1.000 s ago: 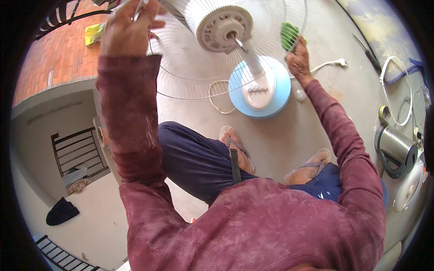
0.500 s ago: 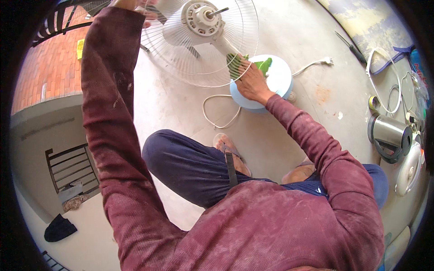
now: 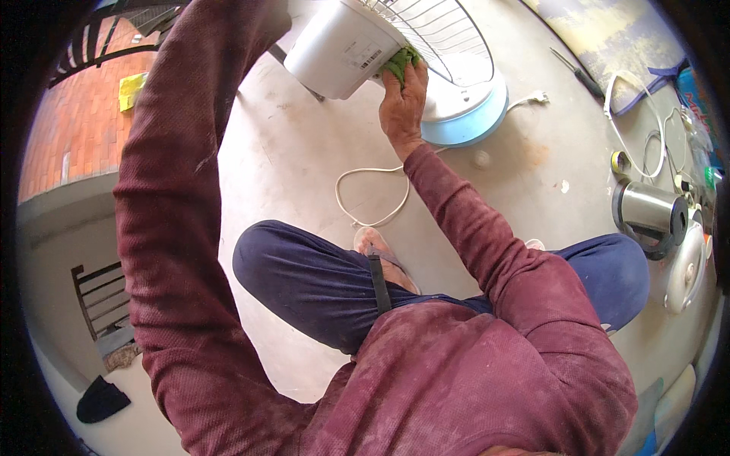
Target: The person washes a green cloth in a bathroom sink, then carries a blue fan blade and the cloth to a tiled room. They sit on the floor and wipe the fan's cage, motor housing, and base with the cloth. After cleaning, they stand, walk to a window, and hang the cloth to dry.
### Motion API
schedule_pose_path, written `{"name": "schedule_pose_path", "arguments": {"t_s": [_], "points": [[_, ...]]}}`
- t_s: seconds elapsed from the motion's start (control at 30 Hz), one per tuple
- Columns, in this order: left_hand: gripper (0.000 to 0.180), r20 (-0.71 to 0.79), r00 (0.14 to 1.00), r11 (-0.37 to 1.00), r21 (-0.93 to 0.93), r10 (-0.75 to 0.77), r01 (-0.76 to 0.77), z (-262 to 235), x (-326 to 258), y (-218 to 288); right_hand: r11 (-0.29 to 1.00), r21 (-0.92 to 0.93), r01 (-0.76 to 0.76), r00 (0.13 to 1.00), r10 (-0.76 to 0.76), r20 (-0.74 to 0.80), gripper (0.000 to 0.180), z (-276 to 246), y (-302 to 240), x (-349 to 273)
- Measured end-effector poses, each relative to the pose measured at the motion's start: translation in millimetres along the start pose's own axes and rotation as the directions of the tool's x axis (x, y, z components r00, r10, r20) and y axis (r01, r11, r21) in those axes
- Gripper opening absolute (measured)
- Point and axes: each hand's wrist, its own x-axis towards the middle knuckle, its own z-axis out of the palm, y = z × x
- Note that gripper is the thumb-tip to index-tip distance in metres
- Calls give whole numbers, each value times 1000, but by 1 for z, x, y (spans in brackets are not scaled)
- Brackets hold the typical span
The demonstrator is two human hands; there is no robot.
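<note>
A crumpled green cloth [image 3: 401,62] was pressed against the white plastic motor housing [image 3: 342,44] of a tilted pedestal fan, just where the housing met the white wire grille [image 3: 441,38]. The fan's round pale-blue base [image 3: 471,121] sat on the concrete.

Bare grey concrete floor [image 3: 304,152] lit by daylight; red brick paving [image 3: 68,137] seen at left beyond a low wall [image 3: 61,220]; dark railing [image 3: 91,53] at top left.

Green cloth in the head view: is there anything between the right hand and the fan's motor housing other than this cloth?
Nothing else visible. The right hand presses the green cloth against the white motor housing, beside the wire grille. The left hand is out of view.
</note>
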Motion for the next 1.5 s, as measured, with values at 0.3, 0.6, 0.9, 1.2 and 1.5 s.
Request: {"name": "schedule_pose_path", "arguments": {"t_s": [0.3,0.6,0.9,1.2,1.5], "points": [[92,137,970,976,54,201,-210,86,-2,-58,982,34,-186,982,186,-2,33,-38,-4,20],[106,79,992,995,-46,94,-90,123,-8,-25,965,-260,36,990,-71,-125,38,-45,-12,-1],[110,-17,993,993,-10,115,-115,119,-2,-40,909,28,417,893,-415,177,35,-98,-71,10],[81,159,946,947,-208,281,-246,142,-18,-53,498,-585,640,746,-587,316,40,-88,-76,75],[108,68,988,983,118,136,-143,136,-47,-10,775,-550,-311,926,377,7,28,-137,27,-20]]}}
